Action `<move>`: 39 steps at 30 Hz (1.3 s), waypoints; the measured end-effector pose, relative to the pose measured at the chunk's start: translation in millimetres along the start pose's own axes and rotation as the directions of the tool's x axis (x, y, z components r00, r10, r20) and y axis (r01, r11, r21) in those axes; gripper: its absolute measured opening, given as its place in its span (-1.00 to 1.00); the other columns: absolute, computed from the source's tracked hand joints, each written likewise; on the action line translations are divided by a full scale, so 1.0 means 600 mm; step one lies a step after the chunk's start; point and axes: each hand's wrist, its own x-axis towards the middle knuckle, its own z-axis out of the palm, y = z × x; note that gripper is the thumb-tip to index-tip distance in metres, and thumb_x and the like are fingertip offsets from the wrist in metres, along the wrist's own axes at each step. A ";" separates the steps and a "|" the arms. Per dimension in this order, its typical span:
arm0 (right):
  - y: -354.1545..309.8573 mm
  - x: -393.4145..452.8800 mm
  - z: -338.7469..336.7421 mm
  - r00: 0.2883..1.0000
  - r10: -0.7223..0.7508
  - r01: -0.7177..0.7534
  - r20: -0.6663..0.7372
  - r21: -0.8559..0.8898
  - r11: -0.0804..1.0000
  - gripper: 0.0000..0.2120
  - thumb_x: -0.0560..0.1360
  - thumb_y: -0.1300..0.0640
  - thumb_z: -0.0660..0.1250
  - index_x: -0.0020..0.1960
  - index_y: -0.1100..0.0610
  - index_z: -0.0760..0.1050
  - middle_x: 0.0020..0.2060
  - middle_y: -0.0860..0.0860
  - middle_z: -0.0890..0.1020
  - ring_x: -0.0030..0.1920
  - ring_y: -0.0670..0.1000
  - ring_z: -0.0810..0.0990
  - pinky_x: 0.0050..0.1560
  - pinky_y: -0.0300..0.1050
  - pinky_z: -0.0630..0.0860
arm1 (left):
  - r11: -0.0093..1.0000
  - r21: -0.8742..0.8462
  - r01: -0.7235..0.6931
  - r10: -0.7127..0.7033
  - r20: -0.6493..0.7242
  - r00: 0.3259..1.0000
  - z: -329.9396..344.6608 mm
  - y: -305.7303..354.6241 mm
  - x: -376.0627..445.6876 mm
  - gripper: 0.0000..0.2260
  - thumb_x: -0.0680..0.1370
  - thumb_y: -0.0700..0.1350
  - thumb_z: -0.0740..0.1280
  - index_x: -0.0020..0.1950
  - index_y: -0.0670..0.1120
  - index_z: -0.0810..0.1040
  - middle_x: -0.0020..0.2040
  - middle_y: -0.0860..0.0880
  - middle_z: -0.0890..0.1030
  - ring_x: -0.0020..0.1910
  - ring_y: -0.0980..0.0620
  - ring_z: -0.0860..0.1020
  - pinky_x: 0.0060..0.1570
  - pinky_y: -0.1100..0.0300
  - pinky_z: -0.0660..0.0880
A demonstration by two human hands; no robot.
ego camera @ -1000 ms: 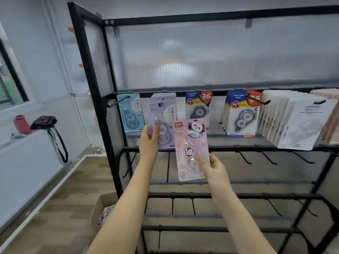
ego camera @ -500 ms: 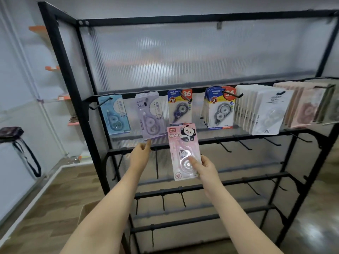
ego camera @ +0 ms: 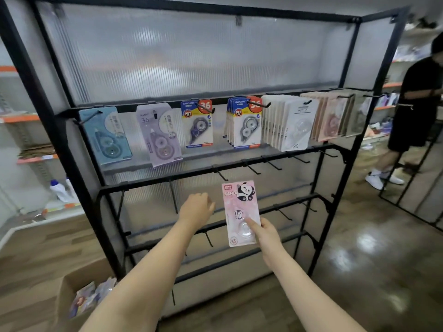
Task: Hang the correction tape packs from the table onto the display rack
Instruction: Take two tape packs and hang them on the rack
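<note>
Since a second ago the left hand (ego camera: 197, 208) has dropped away from the lilac pack (ego camera: 159, 136) on the top rail and now hovers lower, in front of the second rail, its fingers loosely curled and holding nothing; the view has also swung right, bringing the far end of the display rack (ego camera: 340, 152) and a bystander (ego camera: 414, 101) into sight. In the head view, the right hand (ego camera: 266, 232) pinches the pink panda pack (ego camera: 241, 213) by its lower part, thumb on the front, holding it upright just in front of the rack, below the second rail's bare hooks (ego camera: 249, 167). The step in hand looks like choosing a hook for this pack. The next move likely calls for raising the pack and threading its top hole onto a free hook, though the hole itself is too blurred to make out. A cardboard box (ego camera: 79, 295) with more packs sits on the floor at lower left.
</note>
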 end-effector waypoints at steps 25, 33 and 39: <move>0.061 0.319 0.036 0.983 0.097 -0.046 0.155 -0.304 0.952 -0.78 0.51 -0.07 0.34 -0.06 0.09 0.52 -0.12 0.02 0.62 -0.05 0.05 0.59 -0.01 -0.05 0.51 | 0.945 0.237 0.226 -0.274 0.194 0.942 0.171 -0.051 0.103 -0.67 0.61 0.08 0.21 0.27 -0.08 0.49 0.21 -0.08 0.53 0.17 -0.06 0.51 0.11 0.05 0.50; 0.071 0.406 0.078 0.945 0.261 -0.192 0.195 -0.315 0.930 -0.52 0.43 -0.24 0.36 0.06 0.18 0.51 0.03 0.14 0.63 0.01 0.12 0.62 0.07 0.01 0.56 | 0.926 0.282 0.252 -0.303 0.158 0.940 0.179 -0.068 0.145 -0.73 0.60 0.05 0.22 0.20 -0.08 0.50 0.06 -0.07 0.56 0.01 -0.01 0.51 -0.07 0.14 0.45; 0.080 0.413 0.098 0.953 0.276 -0.220 0.123 -0.344 0.913 -0.45 0.50 -0.20 0.30 0.23 0.23 0.38 -0.04 0.07 0.51 -0.10 0.01 0.51 -0.06 -0.09 0.53 | 0.920 0.302 0.250 -0.307 0.158 0.938 0.175 -0.066 0.135 -0.72 0.61 0.05 0.21 0.23 -0.08 0.48 0.09 -0.08 0.54 0.06 -0.03 0.50 0.04 0.09 0.48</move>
